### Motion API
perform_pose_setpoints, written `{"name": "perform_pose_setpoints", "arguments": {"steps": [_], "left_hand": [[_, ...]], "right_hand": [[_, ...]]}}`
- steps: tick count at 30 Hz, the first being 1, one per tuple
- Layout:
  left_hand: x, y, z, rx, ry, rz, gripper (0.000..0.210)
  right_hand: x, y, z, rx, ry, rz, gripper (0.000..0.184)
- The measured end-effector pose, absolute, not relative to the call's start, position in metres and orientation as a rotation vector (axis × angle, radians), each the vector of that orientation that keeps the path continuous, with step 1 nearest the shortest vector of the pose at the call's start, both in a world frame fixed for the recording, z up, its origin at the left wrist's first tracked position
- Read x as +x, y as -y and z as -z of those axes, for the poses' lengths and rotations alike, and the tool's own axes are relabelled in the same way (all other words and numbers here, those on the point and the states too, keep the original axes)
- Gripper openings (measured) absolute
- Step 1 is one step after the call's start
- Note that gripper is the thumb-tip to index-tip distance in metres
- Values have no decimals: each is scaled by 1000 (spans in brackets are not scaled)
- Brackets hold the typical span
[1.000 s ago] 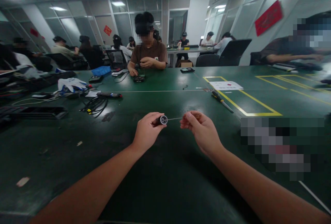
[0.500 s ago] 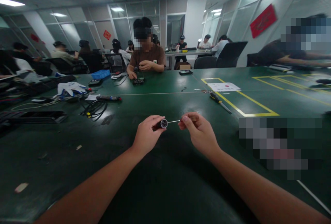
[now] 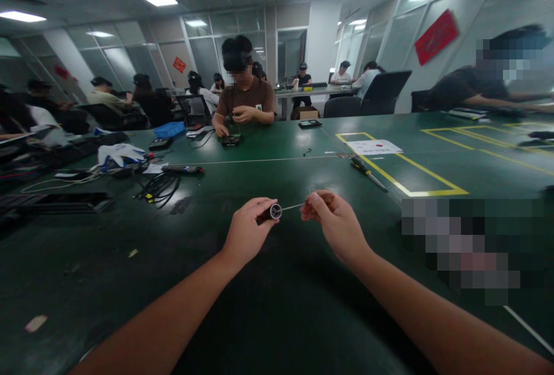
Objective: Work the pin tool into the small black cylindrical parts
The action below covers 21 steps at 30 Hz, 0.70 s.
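Where the dark tube (image 3: 274, 211) opens, it is pale-rimmed.

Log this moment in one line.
left hand: holding dark tube, open end visible | right hand: pinching thin rod, one end at tube | screwdriver: on green table, beyond right hand

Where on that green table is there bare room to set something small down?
Bare tabletop shows beyond the left hand and right hand, bordered by the black cables and the screwdriver, and again between the forearms. The left side, around the gloves and blue bin, is crowded.
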<state>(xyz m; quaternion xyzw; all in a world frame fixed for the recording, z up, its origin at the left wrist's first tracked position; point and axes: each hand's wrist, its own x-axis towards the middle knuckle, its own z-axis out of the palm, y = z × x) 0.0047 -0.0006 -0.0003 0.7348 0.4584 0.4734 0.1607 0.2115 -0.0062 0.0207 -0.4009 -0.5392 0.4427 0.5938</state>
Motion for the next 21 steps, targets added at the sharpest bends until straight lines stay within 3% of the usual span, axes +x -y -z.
{"name": "perform_pose_setpoints", "arguments": {"steps": [21], "left_hand": [[6,6,-9,2133,-1339,-1346,43]], "right_hand": [[212,12,-24,-1013,1404,-866,29]]}}
